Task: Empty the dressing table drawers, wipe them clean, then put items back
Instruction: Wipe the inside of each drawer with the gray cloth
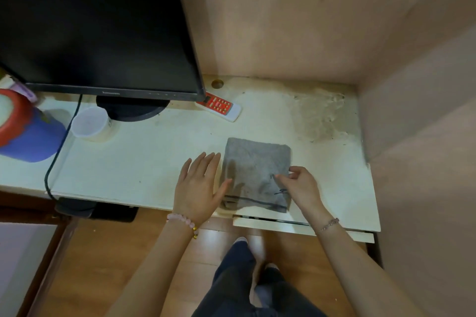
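Note:
A folded grey cloth [253,164] lies on the pale table top [144,162] near its front edge. My left hand [199,185] is spread flat just left of the cloth, its thumb touching the cloth's left edge. My right hand [300,185] rests on the cloth's right side with fingers bent, fingertips on the fabric; whether it pinches the cloth is unclear. Below the table's front edge a shallow drawer [296,230] shows slightly pulled out, its inside hidden.
A black monitor [98,25] stands at the back left, with a red-and-white remote [219,106] beside its base. A white cup [90,123] and a blue jar with a red lid [28,128] sit at the left. A wooden wall [417,110] closes the right side.

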The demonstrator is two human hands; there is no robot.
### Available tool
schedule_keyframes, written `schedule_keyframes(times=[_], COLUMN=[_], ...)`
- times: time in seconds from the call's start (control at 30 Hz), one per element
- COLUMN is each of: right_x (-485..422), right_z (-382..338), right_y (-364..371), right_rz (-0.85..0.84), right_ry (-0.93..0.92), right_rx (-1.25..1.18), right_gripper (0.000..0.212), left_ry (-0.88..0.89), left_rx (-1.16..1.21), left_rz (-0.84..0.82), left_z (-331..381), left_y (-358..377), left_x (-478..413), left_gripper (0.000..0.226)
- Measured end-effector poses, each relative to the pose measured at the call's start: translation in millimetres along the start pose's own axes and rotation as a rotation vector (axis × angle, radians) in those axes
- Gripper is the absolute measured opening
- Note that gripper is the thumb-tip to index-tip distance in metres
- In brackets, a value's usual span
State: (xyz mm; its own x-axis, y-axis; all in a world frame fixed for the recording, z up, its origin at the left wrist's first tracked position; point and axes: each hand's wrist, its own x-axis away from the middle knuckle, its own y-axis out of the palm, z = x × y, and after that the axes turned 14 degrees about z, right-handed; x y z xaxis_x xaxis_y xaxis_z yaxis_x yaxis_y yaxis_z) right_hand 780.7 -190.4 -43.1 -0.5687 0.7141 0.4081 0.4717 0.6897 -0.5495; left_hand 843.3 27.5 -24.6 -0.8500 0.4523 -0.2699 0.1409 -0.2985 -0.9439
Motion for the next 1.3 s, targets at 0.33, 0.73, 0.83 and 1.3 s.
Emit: schedule_keyframes(times=[0.33,0.73,0.83,1.3], right_x=[2.2,20.0,24.0,41.1], right_z=[-6.7,-48.6,-63.6,-98.0], right_y=[8.7,-6.4,-10.4,-10.4], right_rz=[-0.089,-0.115,-0.125,-0.354], right_ry=[0.079,-0.004,-0.058,-0.229], right_rx=[-0.304,-0.571,-0.603,-0.600], right_gripper=[0.013,0.018,0.016,0.015], left_ry=[0.017,0.023,0.016,-0.190], left_rx=[0.015,0.004,0.009,-0.179], left_rz=[-0.013,0.148,0.195,0.278], left_z=[-16.8,-29.0,-33.8,-31.8], left_y=[3.6,-29.7,-40.8,-82.0], left_x=[-7.9,-25.2,-27.2,22.3], left_gripper=[0.067,0.059,0.060,0.063])
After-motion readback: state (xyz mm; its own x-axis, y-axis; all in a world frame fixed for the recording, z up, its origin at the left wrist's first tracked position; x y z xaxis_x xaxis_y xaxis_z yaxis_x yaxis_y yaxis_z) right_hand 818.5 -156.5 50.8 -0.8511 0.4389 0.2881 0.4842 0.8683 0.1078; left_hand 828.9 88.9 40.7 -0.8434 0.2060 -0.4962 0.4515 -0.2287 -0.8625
